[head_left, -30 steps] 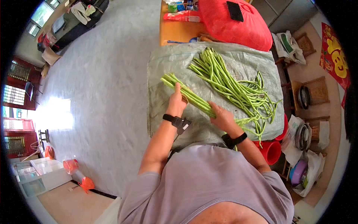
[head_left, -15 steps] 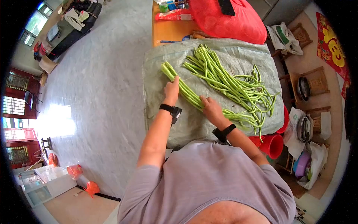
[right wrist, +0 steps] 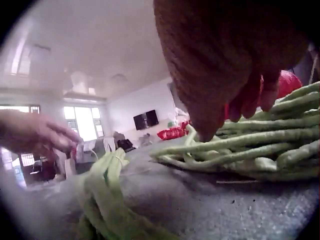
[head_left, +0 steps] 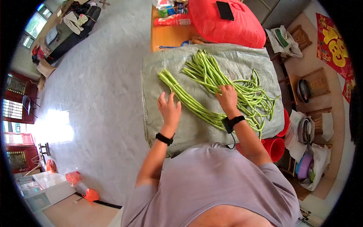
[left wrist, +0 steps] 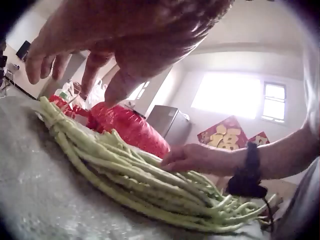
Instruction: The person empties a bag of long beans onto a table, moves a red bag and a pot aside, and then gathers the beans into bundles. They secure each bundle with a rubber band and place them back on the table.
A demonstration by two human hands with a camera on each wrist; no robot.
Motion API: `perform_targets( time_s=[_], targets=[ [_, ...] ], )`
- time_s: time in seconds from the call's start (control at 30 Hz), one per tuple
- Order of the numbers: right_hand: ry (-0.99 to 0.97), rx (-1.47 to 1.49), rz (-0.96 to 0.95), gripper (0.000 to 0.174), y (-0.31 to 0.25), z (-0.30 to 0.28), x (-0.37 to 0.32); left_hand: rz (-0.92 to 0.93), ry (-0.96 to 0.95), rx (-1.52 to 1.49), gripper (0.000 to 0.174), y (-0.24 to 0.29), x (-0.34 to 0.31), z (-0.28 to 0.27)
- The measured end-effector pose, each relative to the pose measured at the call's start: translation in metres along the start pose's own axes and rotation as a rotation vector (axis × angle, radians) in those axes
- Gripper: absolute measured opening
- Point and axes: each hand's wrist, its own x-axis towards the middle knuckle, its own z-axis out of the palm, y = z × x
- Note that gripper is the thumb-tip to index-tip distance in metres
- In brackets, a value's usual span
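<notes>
A long, narrow bundle of green yard-long beans (head_left: pixel 189 101) lies slantwise on the grey-green woven sheet (head_left: pixel 159 125), with a thin tie round it near the far left end. Just left of that tied end, my left hand (head_left: pixel 169 110) hovers with its fingers spread, holding nothing. To the right lies a larger loose pile of long beans (head_left: pixel 213 72), its thin ends tangled toward the near right. Over the pile's near side is my right hand (head_left: pixel 228 99), back upward. In the right wrist view its fingertips (right wrist: pixel 205 136) reach down right at the beans, loosely bent.
Beyond the sheet stand a big red bag (head_left: pixel 227 26) with a black phone (head_left: pixel 225 10) on it, and a red packet (head_left: pixel 172 20) on the wooden table (head_left: pixel 160 36). Red buckets (head_left: pixel 273 148) stand below the right edge. Chairs (head_left: pixel 315 84) line the right wall.
Both hands have let go of the tied bundle, which now lies on the sheet. The left hand drew back to its left; the right hand moved up and right to the loose pile.
</notes>
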Motion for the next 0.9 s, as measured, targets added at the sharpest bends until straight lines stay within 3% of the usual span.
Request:
perform_targets(
  time_s=[0.07,0.1,0.13,0.23,0.3,0.37,0.43,0.53,0.67,0.77,0.9],
  targets=[
    [-0.047,-0.081,-0.061,0.034,-0.009,0.004,-0.002,-0.004,0.045,-0.03,0.033,0.013,-0.004,-0.012],
    [-0.073,-0.123,-0.091,0.031,-0.013,0.005,-0.004,-0.049,-0.044,-0.179,0.032,0.012,-0.007,-0.012],
    [0.072,-0.184,-0.13,0.019,-0.005,0.027,-0.005,-0.094,-0.131,-0.328,0.032,0.01,-0.009,-0.011],
    [0.013,-0.239,-0.171,0.016,-0.003,0.042,-0.006,-0.237,-0.368,-0.748,0.028,0.02,-0.016,-0.021],
    [-0.005,-0.083,-0.1,0.014,-0.012,0.028,-0.011,-0.316,-0.529,-1.004,0.028,0.016,-0.023,-0.021],
    [-0.069,0.06,0.032,0.015,-0.011,0.02,-0.016,-0.359,-0.586,-1.0,0.029,0.013,-0.027,-0.022],
    [0.039,0.216,-0.017,0.014,-0.013,0.01,-0.026,-0.387,-0.625,-0.957,0.031,0.014,-0.029,-0.027],
    [0.061,0.481,-0.045,0.015,-0.03,-0.019,-0.038,-0.547,-0.685,-1.244,0.037,0.022,-0.029,-0.037],
    [0.076,0.519,-0.167,0.014,-0.059,-0.048,-0.064,-0.703,-0.625,-1.656,0.044,0.029,-0.019,-0.015],
    [-0.018,0.475,-0.312,0.013,-0.064,-0.062,-0.086,-0.537,-0.747,-2.124,0.041,0.031,-0.004,-0.015],
    [-0.076,0.489,-0.342,0.012,-0.057,-0.082,-0.105,-0.536,-0.453,-2.138,0.031,0.042,-0.004,-0.031]
  ],
)
